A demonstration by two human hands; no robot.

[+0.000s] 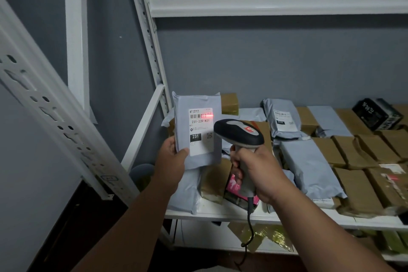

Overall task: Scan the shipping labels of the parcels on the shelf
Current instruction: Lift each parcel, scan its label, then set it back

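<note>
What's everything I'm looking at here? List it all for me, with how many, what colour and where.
held parcel: one, grey, upright in front of the shelf's left end
shipping label: one, white, on the held parcel, red scan line across its barcode
scanner: one, black and grey, corded, aimed at the label
grey parcels: several, lying on the shelf
brown parcels: many, mostly on the right of the shelf
black box: one, far right at the back
shelf: one, white metal, against a grey wall
left hand: grips the held parcel's lower left edge
right hand: grips the scanner's handle
</note>
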